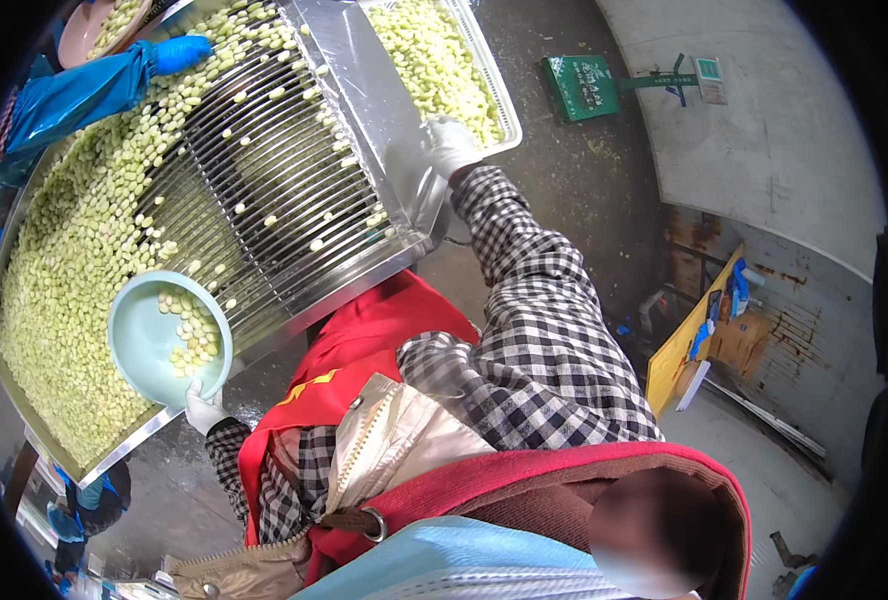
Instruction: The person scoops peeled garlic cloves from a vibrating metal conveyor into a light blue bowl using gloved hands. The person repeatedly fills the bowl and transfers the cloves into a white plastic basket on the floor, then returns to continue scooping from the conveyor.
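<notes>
My left hand [205, 409], in a white glove, grips the near rim of a pale blue-green plastic bowl [138, 352]. Several pale green, oval beans or nuts [196, 330] lie in the bowl on its right side. The bowl is over the left part of a slatted metal sorting table [264, 217], next to a broad heap of the same beans [69, 300]. My right hand [450, 146], also white-gloved, is at the near left corner of a white plastic crate [510, 112] full of beans [436, 60]. Its fingers are partly hidden against the beans.
Across the table, another person's blue-gloved hand [181, 54] rests at the heap. A pink basin [76, 37] with beans sits at top left. A smooth steel side panel [354, 82] borders the slats. A green platform scale [583, 86] stands on the floor beyond the crate.
</notes>
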`<move>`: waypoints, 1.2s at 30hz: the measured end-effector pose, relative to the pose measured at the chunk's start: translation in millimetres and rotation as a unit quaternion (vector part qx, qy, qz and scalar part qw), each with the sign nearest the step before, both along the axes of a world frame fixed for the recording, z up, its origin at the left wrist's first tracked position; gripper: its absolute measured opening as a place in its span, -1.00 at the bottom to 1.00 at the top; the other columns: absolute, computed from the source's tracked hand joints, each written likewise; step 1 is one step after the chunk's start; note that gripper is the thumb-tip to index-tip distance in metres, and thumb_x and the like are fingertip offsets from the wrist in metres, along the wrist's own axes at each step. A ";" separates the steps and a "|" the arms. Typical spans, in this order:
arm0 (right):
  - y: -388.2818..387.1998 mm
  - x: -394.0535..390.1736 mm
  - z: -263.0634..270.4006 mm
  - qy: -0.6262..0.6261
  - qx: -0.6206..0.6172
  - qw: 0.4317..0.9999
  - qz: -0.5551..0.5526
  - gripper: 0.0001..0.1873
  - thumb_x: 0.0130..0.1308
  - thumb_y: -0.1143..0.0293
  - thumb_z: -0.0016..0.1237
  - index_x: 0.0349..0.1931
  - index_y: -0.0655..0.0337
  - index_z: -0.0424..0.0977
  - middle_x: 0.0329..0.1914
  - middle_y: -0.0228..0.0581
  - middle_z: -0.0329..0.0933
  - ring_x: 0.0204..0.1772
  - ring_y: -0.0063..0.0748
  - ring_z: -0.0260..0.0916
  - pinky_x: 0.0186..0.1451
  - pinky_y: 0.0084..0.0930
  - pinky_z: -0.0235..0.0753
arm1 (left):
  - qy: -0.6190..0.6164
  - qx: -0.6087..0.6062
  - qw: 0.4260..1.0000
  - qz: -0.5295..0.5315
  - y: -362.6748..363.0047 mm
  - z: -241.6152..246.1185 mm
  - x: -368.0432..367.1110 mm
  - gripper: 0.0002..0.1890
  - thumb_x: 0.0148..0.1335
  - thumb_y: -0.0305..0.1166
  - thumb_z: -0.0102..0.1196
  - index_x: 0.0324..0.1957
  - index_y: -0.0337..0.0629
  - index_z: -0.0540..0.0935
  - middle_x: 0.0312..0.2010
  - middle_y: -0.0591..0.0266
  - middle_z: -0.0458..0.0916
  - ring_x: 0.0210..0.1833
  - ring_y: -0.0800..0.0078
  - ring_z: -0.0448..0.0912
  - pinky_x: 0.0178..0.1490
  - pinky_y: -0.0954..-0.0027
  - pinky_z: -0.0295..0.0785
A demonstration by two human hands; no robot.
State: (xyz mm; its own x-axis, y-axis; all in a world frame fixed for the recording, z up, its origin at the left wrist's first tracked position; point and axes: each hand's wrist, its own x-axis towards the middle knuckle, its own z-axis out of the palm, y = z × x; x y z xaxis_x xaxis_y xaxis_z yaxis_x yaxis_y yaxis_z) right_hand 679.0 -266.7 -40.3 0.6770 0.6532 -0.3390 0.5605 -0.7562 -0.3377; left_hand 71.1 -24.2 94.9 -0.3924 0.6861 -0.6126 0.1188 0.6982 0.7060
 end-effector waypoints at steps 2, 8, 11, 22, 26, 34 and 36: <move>-33.2 31.3 -27.1 0.000 0.003 0.997 -0.076 -0.60 0.21 0.35 0.18 0.09 0.10 0.57 0.09 0.05 0.61 0.20 0.06 0.54 0.30 -0.22 0.52 | -0.025 0.003 1.000 -0.001 -9.4 -1.3 29.2 -0.53 0.22 -0.39 0.25 0.15 -0.42 0.56 0.12 -0.04 0.62 0.11 0.08 0.67 0.09 0.06 0.65; -57.3 136.8 -153.5 0.098 0.054 0.951 -0.288 -0.64 0.30 0.25 0.16 0.07 0.12 0.61 0.08 0.09 0.65 0.21 0.02 0.57 0.29 -0.23 0.51 | -0.119 0.025 0.989 -0.082 -42.1 -48.0 169.9 -0.50 0.27 -0.38 0.22 0.21 -0.41 0.50 0.19 -0.05 0.56 0.22 0.09 0.60 0.26 0.02 0.57; -43.1 175.8 -191.4 0.026 0.057 0.961 -0.268 -0.65 0.31 0.23 0.10 0.08 0.05 0.64 0.06 0.06 0.67 0.21 0.01 0.58 0.32 -0.18 0.51 | -0.135 0.028 0.984 -0.112 -76.3 -70.2 231.6 -0.48 0.27 -0.40 0.20 0.24 -0.42 0.46 0.20 -0.06 0.54 0.22 0.11 0.60 0.23 0.04 0.60; -5.9 225.7 -237.6 0.062 0.095 0.970 -0.216 -0.65 0.45 0.15 0.01 0.19 -0.04 0.52 0.13 0.05 0.63 0.19 0.03 0.57 0.29 -0.16 0.52 | 0.077 0.094 0.974 -0.191 -135.0 -99.3 266.2 -0.49 0.24 -0.36 0.22 0.21 -0.40 0.53 0.14 0.03 0.55 0.11 0.24 0.62 -0.05 0.28 0.69; 12.6 253.1 -229.3 0.105 0.071 0.971 -0.204 -0.60 0.47 0.22 -0.03 0.26 0.06 0.48 0.22 0.15 0.56 0.23 0.05 0.56 0.31 -0.13 0.51 | 0.028 0.081 0.991 -0.107 -137.5 -94.9 280.5 -0.51 0.22 -0.38 0.22 0.16 -0.46 0.55 0.13 0.00 0.55 0.10 0.23 0.62 0.00 0.26 0.65; 40.0 252.7 -190.6 -0.079 0.036 0.996 -0.026 -0.61 0.47 0.25 0.03 0.23 0.13 0.49 0.06 0.06 0.64 0.19 0.03 0.60 0.26 -0.12 0.55 | 0.036 0.100 0.990 -0.097 -141.7 -94.8 282.6 -0.44 0.19 -0.39 0.24 0.21 -0.47 0.51 0.12 -0.01 0.55 0.09 0.20 0.61 0.09 0.23 0.61; 35.1 232.2 -159.5 0.011 0.188 0.975 -0.119 -0.60 0.53 0.18 -0.04 0.15 0.33 0.49 -0.04 0.11 0.67 0.08 0.04 0.64 0.14 -0.15 0.60 | 0.048 0.090 0.987 -0.123 -136.3 -106.1 265.2 -0.43 0.19 -0.38 0.24 0.23 -0.47 0.49 0.14 -0.02 0.54 0.11 0.20 0.61 0.10 0.24 0.61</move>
State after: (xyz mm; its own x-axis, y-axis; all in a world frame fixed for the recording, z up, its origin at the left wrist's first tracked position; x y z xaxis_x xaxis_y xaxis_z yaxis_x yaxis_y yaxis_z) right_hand 911.2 -231.5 -199.8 0.8199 0.5592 -0.1223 0.3737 -0.6848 -0.6256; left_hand 336.3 -160.5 -11.2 -0.2508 0.8619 -0.4407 0.3424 0.5048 0.7924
